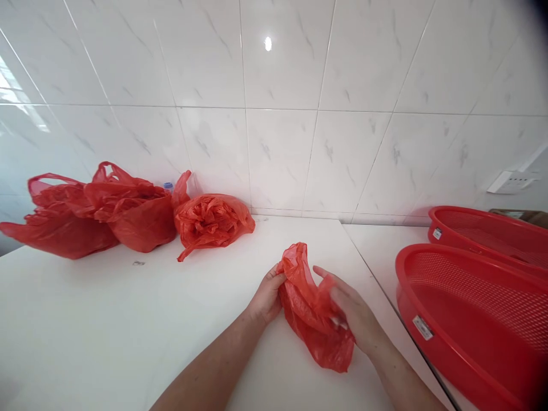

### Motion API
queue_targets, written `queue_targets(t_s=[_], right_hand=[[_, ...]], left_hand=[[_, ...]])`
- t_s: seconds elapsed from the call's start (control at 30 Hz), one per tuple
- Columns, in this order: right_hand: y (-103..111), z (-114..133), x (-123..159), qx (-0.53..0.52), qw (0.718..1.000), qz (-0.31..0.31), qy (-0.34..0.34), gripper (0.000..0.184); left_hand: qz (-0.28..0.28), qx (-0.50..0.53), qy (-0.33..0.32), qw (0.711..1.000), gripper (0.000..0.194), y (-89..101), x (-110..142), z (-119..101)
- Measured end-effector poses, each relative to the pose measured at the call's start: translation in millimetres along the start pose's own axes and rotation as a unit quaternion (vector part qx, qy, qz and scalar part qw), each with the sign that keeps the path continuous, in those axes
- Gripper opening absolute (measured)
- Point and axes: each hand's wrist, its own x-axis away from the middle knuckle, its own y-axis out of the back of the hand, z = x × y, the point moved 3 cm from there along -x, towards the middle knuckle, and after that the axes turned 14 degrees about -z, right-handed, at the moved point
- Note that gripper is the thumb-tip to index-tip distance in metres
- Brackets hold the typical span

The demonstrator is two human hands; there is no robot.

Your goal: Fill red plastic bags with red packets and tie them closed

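Note:
A crumpled red plastic bag (306, 311) hangs between my two hands above the white table. My left hand (269, 294) is closed on the bag's upper left edge, with the thumb across the film. On the other side, my right hand (353, 311) grips the bag's right part. One of its fingers stretches out past the film, while others lie partly behind the thin red plastic and look slightly blurred. The bag's lower end droops toward the tabletop, and I cannot make out anything inside it.
Several full red plastic bags (143, 220) stand along the tiled wall at the back left, a blue cap (168, 186) behind them. Large red plastic baskets (432, 319) stand on the right, past a seam in the white table (107, 331). A wall socket (511, 181) is above them.

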Motion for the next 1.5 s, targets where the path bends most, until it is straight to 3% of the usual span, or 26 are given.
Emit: queue_targets(t_s=[0.1,0.27,0.43,0.6,0.73,0.87,0.93,1.0,1.07,1.13,1.2,1.27,1.37,1.5], right_hand=[[-11,0,3,0.062,0.998,0.018,0.004,0.074],[-27,1,3,0.047,0.997,0.055,0.026,0.093],[-24,-6,-4,0.07,0.997,-0.006,0.031,0.079],[-12,-13,-14,0.042,0.998,-0.048,-0.004,0.029],[4,-17,-25,-0.093,0.987,-0.127,-0.028,0.028],[19,-16,-33,-0.192,0.97,-0.15,-0.018,0.035],[24,-14,-35,-0.185,0.968,-0.17,-0.007,0.035],[24,-14,-34,-0.153,0.969,-0.195,-0.003,0.035],[20,-14,-32,-0.103,0.972,-0.211,0.0,0.033],[12,-13,-28,-0.053,0.977,-0.206,0.014,0.029],[3,-12,-23,-0.021,0.982,-0.184,0.041,0.027],[-2,-11,-20,-0.001,0.985,-0.16,0.056,0.027],[-2,-11,-19,0.005,0.991,-0.129,0.046,0.026],[3,-11,-20,-0.038,0.995,-0.085,0.024,0.025]], left_hand=[[-0.002,-0.013,0.001,1.0,0.013,-5.0,2,1],[-0.045,-0.061,-0.014,0.997,0.018,-8.8,3,5],[-0.033,-0.174,-0.041,0.983,0.024,-12.0,4,16],[-0.04,-0.314,-0.088,0.945,0.016,-10.9,5,20],[-0.054,-0.4,-0.12,0.907,0.025,-3.2,-2,6],[-0.072,-0.404,-0.17,0.896,0.026,10.6,-14,-17],[-0.124,-0.417,-0.238,0.868,0.023,16.0,-14,-27],[-0.163,-0.441,-0.326,0.82,0.024,14.7,-7,-33],[-0.144,-0.467,-0.407,0.772,0.03,5.1,4,-31],[-0.072,-0.492,-0.471,0.729,0.046,-9.8,17,-22],[0.002,-0.524,-0.508,0.683,0.062,-23.6,28,-11],[0.052,-0.558,-0.516,0.647,0.057,-32.1,33,-3],[0.059,-0.589,-0.489,0.641,0.024,-32.0,30,0],[0.024,-0.6,-0.448,0.663,0.018,-21.0,19,-7]])
